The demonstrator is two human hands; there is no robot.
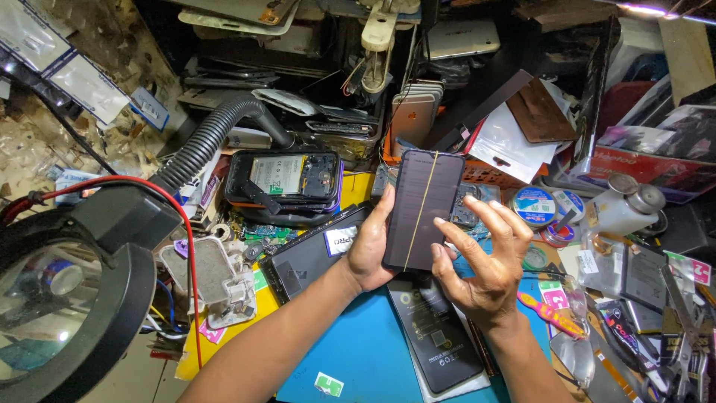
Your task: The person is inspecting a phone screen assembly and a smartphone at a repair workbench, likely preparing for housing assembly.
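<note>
My left hand (371,250) grips a dark smartphone (422,209) by its left edge and holds it upright above the workbench, screen toward me. A thin yellow band runs lengthwise down the screen. My right hand (485,261) is at the phone's right edge with fingers spread, fingertips touching or nearly touching the side. Below the hands a black flat phone box (440,339) lies on the blue mat (365,351).
An opened phone with its insides exposed (287,179) rests on a black holder behind. A round magnifier lamp (60,298) fills the left. A ribbed hose (209,138), tape rolls (535,205), a white bottle (623,209), pink-handled tool (548,312) and tweezers crowd the right.
</note>
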